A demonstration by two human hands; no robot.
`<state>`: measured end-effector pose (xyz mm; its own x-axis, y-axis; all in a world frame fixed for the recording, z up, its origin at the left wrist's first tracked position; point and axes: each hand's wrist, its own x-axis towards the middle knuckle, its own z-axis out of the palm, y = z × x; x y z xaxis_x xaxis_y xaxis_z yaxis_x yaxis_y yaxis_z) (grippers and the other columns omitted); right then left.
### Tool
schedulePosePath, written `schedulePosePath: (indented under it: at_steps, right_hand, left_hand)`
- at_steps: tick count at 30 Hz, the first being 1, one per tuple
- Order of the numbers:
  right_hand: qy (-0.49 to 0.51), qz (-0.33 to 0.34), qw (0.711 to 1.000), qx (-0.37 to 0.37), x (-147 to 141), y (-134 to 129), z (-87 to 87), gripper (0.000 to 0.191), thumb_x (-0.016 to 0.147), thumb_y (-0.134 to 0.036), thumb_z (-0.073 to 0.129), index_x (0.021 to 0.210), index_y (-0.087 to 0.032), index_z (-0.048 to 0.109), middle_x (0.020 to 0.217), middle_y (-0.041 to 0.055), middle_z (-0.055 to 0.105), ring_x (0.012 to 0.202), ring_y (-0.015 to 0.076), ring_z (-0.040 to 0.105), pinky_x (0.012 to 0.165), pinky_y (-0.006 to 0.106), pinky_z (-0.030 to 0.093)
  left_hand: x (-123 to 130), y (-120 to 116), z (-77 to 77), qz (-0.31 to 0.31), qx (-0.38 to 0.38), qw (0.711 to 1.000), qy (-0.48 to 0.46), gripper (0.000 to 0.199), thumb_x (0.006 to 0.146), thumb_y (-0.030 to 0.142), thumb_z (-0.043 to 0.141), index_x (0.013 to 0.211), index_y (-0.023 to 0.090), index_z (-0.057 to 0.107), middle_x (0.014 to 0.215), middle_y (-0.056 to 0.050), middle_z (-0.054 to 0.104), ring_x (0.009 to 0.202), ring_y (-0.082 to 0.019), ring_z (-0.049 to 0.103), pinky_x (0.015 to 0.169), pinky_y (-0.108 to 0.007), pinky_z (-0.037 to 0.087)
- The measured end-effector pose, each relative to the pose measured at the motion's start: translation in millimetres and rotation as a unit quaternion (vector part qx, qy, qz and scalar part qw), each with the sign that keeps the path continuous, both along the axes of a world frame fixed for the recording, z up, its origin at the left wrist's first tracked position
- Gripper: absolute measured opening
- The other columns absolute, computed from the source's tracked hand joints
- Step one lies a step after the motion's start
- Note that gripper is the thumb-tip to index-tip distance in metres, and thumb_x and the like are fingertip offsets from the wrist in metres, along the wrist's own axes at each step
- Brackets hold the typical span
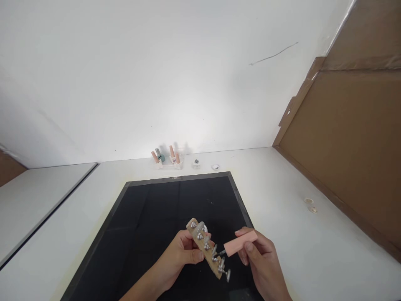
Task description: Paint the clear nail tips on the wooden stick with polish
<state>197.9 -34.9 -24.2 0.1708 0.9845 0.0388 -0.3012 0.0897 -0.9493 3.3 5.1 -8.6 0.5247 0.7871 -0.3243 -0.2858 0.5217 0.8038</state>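
Gripped between thumb and fingers of my left hand (186, 253) is a wooden strip (205, 251), tilted down to the right. Several small silver stands with clear nail tips rise from it. My right hand (261, 259) pinches a peach-coloured brush cap (240, 243) near its far end. The cap's dark brush (221, 253) points left and meets or nearly meets a nail tip in the lower half of the strip; the exact contact is too small to tell.
A black mat (169, 209) lies under both hands. Behind it stand several polish bottles in a clear holder (167, 166), an open bottle (196, 164) and a small white dish (216, 167). Two small round items (310, 205) lie at right, near a brown cardboard panel (351, 159).
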Motion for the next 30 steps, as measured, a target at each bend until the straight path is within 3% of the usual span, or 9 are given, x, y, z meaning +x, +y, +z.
schedulePosePath:
  at_steps: [9, 14, 22, 30]
  right_hand:
    - [0.001, -0.042, 0.998, -0.037, 0.1, 3.4, -2.7, 0.033, 0.071, -0.047, 0.07, 0.081, -0.017, 0.071, 0.048, -0.0025, 0.047, 0.042, 0.0093, 0.039, 0.042, 0.023, 0.032]
    - [0.005, -0.077, 0.995, -0.056, -0.7, 4.9, 0.2, 0.035, 0.071, -0.05, 0.069, 0.082, -0.016, 0.07, 0.047, -0.0029, 0.046, 0.042, 0.01, 0.039, 0.042, 0.023, 0.031]
    - [0.013, -0.008, 1.0, -0.019, 0.1, 1.2, -2.5, 0.034, 0.071, -0.049, 0.07, 0.081, -0.016, 0.072, 0.049, -0.0014, 0.049, 0.042, 0.0095, 0.039, 0.042, 0.023, 0.032]
    - [0.006, -0.001, 1.0, -0.011, 1.0, 1.6, -3.7, 0.032, 0.072, -0.048, 0.069, 0.083, -0.018, 0.073, 0.051, -0.0008, 0.05, 0.043, 0.0096, 0.039, 0.043, 0.023, 0.033]
  left_hand:
    - [-2.8, 0.0, -0.6, -0.021, 0.011, 1.0, -0.001, 0.033, 0.05, 0.024, 0.086, 0.081, 0.019, 0.076, 0.075, -0.002, 0.072, 0.07, -0.015, 0.058, 0.066, -0.025, 0.037]
    - [-3.6, 0.7, -5.9, -0.02, 0.023, 0.999, 0.027, 0.039, 0.051, 0.031, 0.086, 0.085, 0.017, 0.075, 0.076, -0.006, 0.07, 0.065, -0.014, 0.053, 0.054, -0.023, 0.031]
    - [-0.2, 1.9, -1.0, -0.028, 0.047, 0.998, 0.041, 0.043, 0.053, 0.04, 0.083, 0.086, 0.015, 0.075, 0.066, -0.003, 0.064, 0.055, -0.009, 0.043, 0.049, -0.021, 0.028]
    - [-1.1, 1.9, -2.4, -0.043, 0.049, 0.996, 0.055, 0.043, 0.057, 0.041, 0.081, 0.089, 0.014, 0.074, 0.073, -0.007, 0.068, 0.056, -0.009, 0.044, 0.051, -0.022, 0.029]
